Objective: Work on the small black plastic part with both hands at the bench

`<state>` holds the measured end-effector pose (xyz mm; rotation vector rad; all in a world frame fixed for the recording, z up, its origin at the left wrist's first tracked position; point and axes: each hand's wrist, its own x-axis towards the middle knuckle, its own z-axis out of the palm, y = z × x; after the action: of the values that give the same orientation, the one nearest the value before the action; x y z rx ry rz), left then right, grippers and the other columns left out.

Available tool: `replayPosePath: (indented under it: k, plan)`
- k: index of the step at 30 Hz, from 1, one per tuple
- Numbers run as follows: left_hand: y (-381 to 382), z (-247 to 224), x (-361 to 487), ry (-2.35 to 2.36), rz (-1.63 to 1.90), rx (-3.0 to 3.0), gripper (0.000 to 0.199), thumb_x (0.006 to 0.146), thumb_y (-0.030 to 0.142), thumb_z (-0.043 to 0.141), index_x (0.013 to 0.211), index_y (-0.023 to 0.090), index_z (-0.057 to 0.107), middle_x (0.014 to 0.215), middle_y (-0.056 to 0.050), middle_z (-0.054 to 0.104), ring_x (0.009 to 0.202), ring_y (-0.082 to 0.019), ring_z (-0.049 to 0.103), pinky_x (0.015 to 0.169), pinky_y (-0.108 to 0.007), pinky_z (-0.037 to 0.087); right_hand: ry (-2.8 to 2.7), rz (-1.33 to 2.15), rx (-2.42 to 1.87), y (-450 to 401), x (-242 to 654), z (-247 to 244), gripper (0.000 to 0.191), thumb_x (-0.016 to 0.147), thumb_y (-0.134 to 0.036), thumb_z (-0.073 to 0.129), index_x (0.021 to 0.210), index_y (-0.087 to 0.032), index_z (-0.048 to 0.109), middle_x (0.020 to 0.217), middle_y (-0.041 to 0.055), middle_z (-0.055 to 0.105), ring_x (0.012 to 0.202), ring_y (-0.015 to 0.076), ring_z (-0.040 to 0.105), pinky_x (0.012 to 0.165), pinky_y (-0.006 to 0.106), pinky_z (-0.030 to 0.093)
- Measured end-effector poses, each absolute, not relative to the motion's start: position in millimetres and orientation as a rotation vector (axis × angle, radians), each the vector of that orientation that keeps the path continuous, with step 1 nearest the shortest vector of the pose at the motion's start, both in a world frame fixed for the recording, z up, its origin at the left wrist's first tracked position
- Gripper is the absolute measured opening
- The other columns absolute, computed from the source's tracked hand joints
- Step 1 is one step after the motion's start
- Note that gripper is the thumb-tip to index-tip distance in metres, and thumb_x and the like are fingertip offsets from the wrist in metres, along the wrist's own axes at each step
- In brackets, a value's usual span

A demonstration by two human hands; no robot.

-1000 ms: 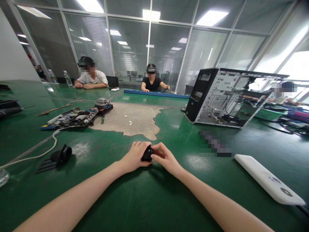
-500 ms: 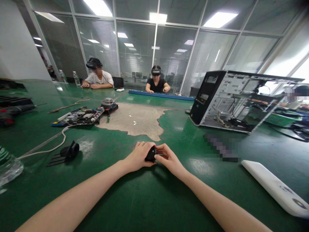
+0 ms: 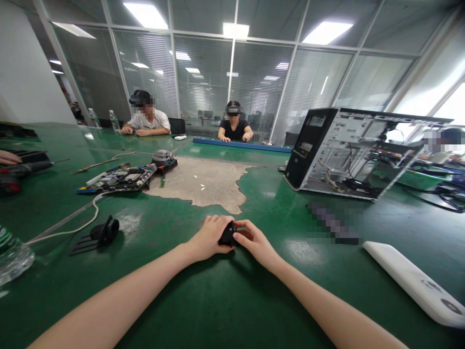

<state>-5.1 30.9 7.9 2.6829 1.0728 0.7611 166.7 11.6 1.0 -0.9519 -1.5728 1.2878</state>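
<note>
Between my hands, just above the green table, is a small black part [image 3: 227, 234] with angular edges; its exact kind I cannot make out. My left hand [image 3: 209, 237] wraps round it from the left, fingers over the top and thumb below. From the right, my right hand [image 3: 252, 237] pinches the part's edge between thumb and fingers. Left of my hands lies a black plastic piece [image 3: 100, 234] with a round end and several flat prongs. The side of the black part facing my left palm is hidden.
An opened computer case [image 3: 348, 155] stands at the right, with a white oblong device [image 3: 414, 281] nearer me. A circuit board [image 3: 119, 178], a cable [image 3: 95, 208] and a plastic bottle [image 3: 14, 254] lie at the left. Two people [image 3: 148, 118] sit across the table; another person's hand [image 3: 9, 157] shows far left.
My hands keep nearly the same grip on the black part. Another person's hand has appeared at the far left edge, over the black items there. The view has shifted very slightly.
</note>
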Motion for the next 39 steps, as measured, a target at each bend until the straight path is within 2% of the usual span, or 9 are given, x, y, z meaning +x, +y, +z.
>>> replayPosePath:
  k: [5, 9, 16, 22, 27, 33, 39]
  plan:
    - [31, 7, -5, 1.079, 0.75, 2.689, 0.053, 0.064, 0.032, 0.064, 0.109, 0.021, 0.037, 0.102, -0.003, 0.051, 0.087, -0.022, 0.046, 0.076, -0.033, 0.029, -1.586, 1.312, -0.842, 8, 167, 1, 0.026, 0.07, -0.028, 0.062, 0.09, -0.022, 0.045, 0.088, -0.0001, 0.054, 0.084, 0.0144, 0.055, 0.075, 0.03, 0.045]
    - [31, 7, -5, 1.081, 0.767, 2.692, 0.053, 0.064, 0.034, 0.064, 0.108, 0.021, 0.037, 0.101, -0.003, 0.052, 0.087, -0.022, 0.046, 0.076, -0.032, 0.03, -1.557, 1.281, -0.877, 9, 166, 1, 0.019, 0.074, -0.031, 0.057, 0.085, -0.021, 0.047, 0.086, -0.0006, 0.053, 0.082, 0.0136, 0.055, 0.073, 0.029, 0.044]
    - [31, 6, -5, 1.069, 0.771, 2.698, 0.053, 0.065, 0.034, 0.064, 0.109, 0.022, 0.037, 0.102, -0.003, 0.051, 0.088, -0.022, 0.045, 0.077, -0.032, 0.029, -1.561, 1.277, -0.955, 15, 167, -2, 0.026, 0.072, -0.031, 0.059, 0.093, -0.021, 0.048, 0.095, 0.0026, 0.054, 0.085, 0.0152, 0.055, 0.076, 0.032, 0.045]
    - [31, 4, -6, 1.078, 0.777, 2.702, 0.054, 0.063, 0.033, 0.065, 0.108, 0.022, 0.037, 0.1, -0.003, 0.052, 0.087, -0.022, 0.046, 0.076, -0.032, 0.03, -1.558, 1.371, -0.833, 10, 168, 2, 0.026, 0.068, -0.026, 0.064, 0.086, -0.022, 0.046, 0.089, -0.0008, 0.054, 0.083, 0.0136, 0.055, 0.072, 0.029, 0.046]
    - [30, 4, -6, 1.079, 0.797, 2.708, 0.054, 0.065, 0.036, 0.063, 0.109, 0.021, 0.036, 0.102, -0.004, 0.051, 0.088, -0.022, 0.046, 0.077, -0.033, 0.029, -1.549, 1.313, -0.868, 10, 167, 0, 0.02, 0.072, -0.031, 0.059, 0.084, -0.021, 0.047, 0.086, -0.0011, 0.054, 0.079, 0.0124, 0.055, 0.072, 0.029, 0.044]
    - [29, 6, -5, 1.073, 0.793, 2.7, 0.054, 0.065, 0.037, 0.063, 0.109, 0.022, 0.036, 0.101, -0.003, 0.052, 0.088, -0.022, 0.046, 0.078, -0.033, 0.029, -1.58, 1.28, -0.946, 14, 169, 2, 0.026, 0.071, -0.032, 0.06, 0.091, -0.02, 0.049, 0.094, 0.0023, 0.054, 0.087, 0.0152, 0.054, 0.077, 0.032, 0.044]
    - [29, 6, -6, 1.075, 0.777, 2.706, 0.055, 0.064, 0.032, 0.064, 0.109, 0.022, 0.035, 0.101, -0.003, 0.052, 0.086, -0.022, 0.046, 0.077, -0.033, 0.03, -1.582, 1.39, -0.837, 8, 169, 9, 0.031, 0.064, -0.025, 0.067, 0.085, -0.022, 0.045, 0.091, -0.0011, 0.054, 0.084, 0.0139, 0.055, 0.074, 0.03, 0.045]
